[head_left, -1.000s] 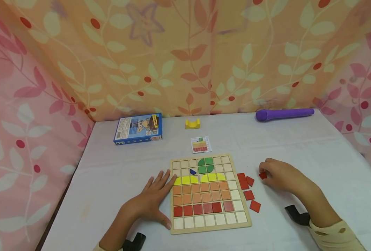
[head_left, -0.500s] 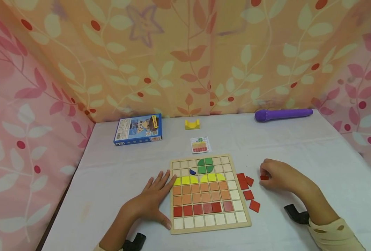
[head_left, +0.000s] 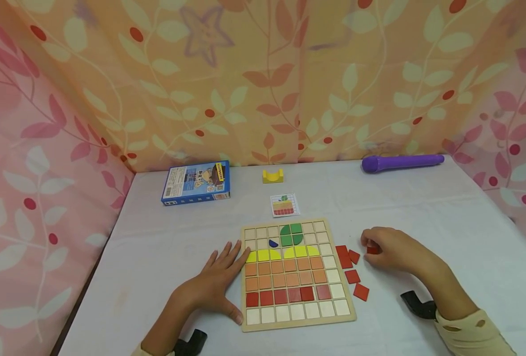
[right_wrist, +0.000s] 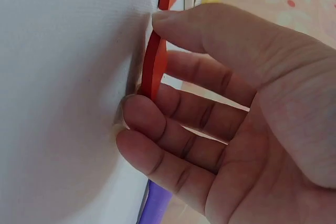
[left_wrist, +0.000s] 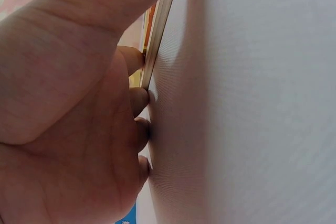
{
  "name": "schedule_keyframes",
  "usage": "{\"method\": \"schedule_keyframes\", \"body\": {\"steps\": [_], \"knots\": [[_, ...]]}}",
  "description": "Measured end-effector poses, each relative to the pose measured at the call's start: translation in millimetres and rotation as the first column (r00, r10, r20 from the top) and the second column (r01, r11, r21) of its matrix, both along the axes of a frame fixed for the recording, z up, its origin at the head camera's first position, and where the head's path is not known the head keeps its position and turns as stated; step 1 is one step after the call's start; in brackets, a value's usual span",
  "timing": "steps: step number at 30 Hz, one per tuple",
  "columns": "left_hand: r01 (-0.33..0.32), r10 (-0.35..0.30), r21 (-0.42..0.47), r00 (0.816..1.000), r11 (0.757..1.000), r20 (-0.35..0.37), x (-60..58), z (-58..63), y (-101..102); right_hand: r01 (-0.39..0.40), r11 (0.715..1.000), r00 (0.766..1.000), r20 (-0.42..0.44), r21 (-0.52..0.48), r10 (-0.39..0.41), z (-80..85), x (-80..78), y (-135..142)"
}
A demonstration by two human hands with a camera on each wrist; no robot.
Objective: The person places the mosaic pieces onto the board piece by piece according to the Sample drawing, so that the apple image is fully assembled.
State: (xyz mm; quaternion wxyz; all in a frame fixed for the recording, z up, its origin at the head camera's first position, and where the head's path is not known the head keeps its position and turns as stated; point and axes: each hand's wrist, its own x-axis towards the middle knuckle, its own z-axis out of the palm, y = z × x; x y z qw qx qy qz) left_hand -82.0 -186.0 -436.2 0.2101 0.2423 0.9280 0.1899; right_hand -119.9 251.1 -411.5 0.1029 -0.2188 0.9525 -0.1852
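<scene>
My left hand (head_left: 214, 284) lies with fingers spread against the left edge of a wooden grid board (head_left: 298, 326); in the left wrist view its fingertips (left_wrist: 140, 98) meet the cloth and the board's side. Coloured tiles fill much of the grid: green at the top, a small blue piece (head_left: 273, 244), then yellow, orange (head_left: 291, 280) and a row of red. Right of the board, my right hand (head_left: 394, 251) pinches a red tile (right_wrist: 155, 66) between thumb and fingers, low over the cloth. Loose red tiles (head_left: 361, 292) lie between that hand and the board.
A small pattern card (head_left: 285, 205) lies behind the board, with a yellow notched block (head_left: 273, 176) farther back. At the back left is a blue box (head_left: 196, 183); a purple microphone-shaped object (head_left: 403, 163) lies at the back right. Patterned curtains (head_left: 263, 84) enclose the white-clothed table.
Holding the red tile, my right hand has shifted slightly left toward the loose tiles, and the tile has turned between its fingers. My left hand stays in place.
</scene>
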Motion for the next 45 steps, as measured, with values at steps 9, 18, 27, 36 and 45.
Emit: {"method": "schedule_keyframes", "body": {"steps": [9,18,27,36,45], "knots": [[0.001,-0.001,0.014,1.000,1.000,-0.001,0.5,1.7,-1,-0.075,0.994,0.997,-0.032,-0.081,0.072,4.0,0.3,-7],[0.000,0.000,0.003,1.000,1.000,-0.002,-0.3,3.2,-2,-0.225,0.952,0.973,0.008,-0.210,0.231,13.1,18.7,-49],[-0.001,0.001,0.019,1.000,1.000,0.012,-0.6,2.2,1,-0.356,0.876,0.930,-0.029,-0.326,0.367,8.6,38.5,-108],[0.021,-0.021,0.020,1.000,1.000,-0.007,-1.3,0.3,-1,-0.349,0.863,0.928,-0.007,-0.365,0.372,-5.0,57.9,-181],[0.036,-0.036,0.041,0.999,0.999,-0.012,-1.5,0.0,-3,-0.424,0.900,0.898,-0.178,-0.101,0.403,-12.0,68.2,-230]]}}
